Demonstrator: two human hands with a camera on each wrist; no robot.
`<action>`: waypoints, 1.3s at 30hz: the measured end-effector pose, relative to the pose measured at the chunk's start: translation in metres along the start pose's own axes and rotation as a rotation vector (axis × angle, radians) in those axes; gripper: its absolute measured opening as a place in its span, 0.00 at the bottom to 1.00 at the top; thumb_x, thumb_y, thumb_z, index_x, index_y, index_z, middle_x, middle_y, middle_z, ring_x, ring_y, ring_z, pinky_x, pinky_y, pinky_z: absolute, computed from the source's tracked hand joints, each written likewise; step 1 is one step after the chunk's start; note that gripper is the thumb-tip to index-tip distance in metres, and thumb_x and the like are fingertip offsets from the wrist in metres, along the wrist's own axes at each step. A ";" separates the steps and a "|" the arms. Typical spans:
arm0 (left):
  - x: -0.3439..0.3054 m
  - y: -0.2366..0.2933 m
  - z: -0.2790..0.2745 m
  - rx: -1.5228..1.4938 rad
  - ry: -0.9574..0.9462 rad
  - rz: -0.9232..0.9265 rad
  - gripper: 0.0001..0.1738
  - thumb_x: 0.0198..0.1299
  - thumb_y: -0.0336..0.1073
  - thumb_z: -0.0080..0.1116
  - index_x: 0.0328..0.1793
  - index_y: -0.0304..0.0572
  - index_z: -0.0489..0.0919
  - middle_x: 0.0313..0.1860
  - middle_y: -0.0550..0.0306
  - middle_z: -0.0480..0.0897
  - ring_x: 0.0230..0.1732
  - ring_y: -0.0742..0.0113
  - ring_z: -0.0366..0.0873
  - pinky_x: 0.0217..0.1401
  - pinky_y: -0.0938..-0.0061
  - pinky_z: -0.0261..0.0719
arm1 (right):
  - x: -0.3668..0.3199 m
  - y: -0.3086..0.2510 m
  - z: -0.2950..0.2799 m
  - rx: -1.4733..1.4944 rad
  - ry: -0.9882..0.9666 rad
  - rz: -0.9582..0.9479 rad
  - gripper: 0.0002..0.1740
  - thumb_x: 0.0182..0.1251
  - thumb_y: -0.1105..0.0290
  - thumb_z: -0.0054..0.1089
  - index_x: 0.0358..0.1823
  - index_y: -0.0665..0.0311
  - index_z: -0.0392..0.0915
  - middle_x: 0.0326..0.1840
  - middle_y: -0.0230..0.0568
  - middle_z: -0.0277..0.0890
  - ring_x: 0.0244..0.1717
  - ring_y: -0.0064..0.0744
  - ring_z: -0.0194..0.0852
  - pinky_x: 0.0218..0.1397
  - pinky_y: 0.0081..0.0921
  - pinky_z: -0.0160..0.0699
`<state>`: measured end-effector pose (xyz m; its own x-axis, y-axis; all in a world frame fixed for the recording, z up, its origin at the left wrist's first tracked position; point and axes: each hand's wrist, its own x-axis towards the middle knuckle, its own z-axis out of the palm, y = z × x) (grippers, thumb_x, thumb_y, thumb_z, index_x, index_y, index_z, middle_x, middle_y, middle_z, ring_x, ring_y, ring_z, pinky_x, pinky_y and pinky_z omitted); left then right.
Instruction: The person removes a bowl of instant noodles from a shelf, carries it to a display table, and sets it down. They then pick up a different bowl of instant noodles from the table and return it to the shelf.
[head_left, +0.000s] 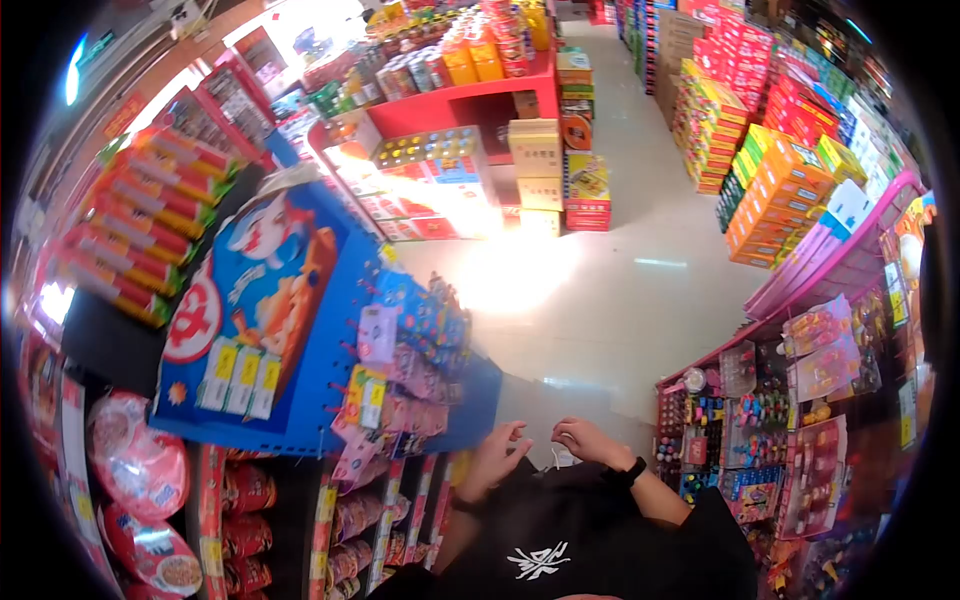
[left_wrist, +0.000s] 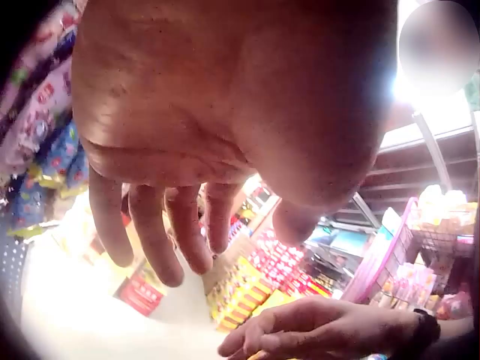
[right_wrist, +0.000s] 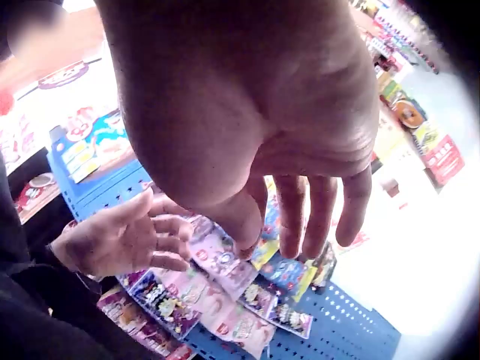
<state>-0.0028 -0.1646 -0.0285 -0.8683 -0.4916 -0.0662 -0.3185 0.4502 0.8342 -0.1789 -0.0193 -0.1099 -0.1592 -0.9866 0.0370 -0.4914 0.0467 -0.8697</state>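
Hovering together, left hand (head_left: 497, 455), right hand (head_left: 590, 440), one wristband (head_left: 637, 468)

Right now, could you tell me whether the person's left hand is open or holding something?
Open. The left hand holds nothing; its fingers hang loosely curled, apart from the right hand.
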 end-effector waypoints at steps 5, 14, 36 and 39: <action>0.048 -0.023 0.045 0.022 -0.331 0.067 0.23 0.62 0.45 0.58 0.56 0.36 0.73 0.44 0.46 0.78 0.42 0.59 0.78 0.47 0.68 0.76 | -0.044 0.039 -0.019 0.012 0.168 0.176 0.05 0.61 0.77 0.53 0.36 0.66 0.78 0.39 0.48 0.76 0.41 0.48 0.75 0.45 0.36 0.75; 0.171 -0.027 0.083 -0.066 -0.609 0.195 0.22 0.62 0.42 0.56 0.57 0.36 0.71 0.46 0.45 0.79 0.46 0.55 0.79 0.50 0.68 0.75 | -0.013 0.059 -0.067 0.008 0.161 0.322 0.10 0.57 0.80 0.47 0.37 0.66 0.78 0.39 0.50 0.75 0.43 0.51 0.75 0.47 0.38 0.74; 0.464 -0.024 0.017 -0.129 -0.355 0.192 0.18 0.63 0.38 0.55 0.55 0.36 0.74 0.35 0.48 0.83 0.38 0.55 0.82 0.42 0.67 0.78 | 0.241 0.128 -0.260 -0.162 0.129 0.218 0.15 0.58 0.75 0.50 0.47 0.68 0.73 0.45 0.51 0.73 0.48 0.51 0.71 0.51 0.38 0.72; 0.481 -0.016 0.011 -0.068 -0.420 0.136 0.18 0.63 0.39 0.56 0.55 0.37 0.74 0.36 0.48 0.83 0.39 0.55 0.82 0.42 0.67 0.78 | 0.250 0.132 -0.268 -0.152 0.149 0.235 0.15 0.61 0.69 0.54 0.48 0.68 0.72 0.46 0.51 0.73 0.48 0.50 0.71 0.51 0.37 0.72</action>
<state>-0.4190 -0.4002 -0.0796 -0.9842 -0.0795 -0.1585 -0.1773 0.4333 0.8837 -0.5131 -0.2173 -0.0835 -0.4017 -0.9127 -0.0747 -0.5467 0.3044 -0.7800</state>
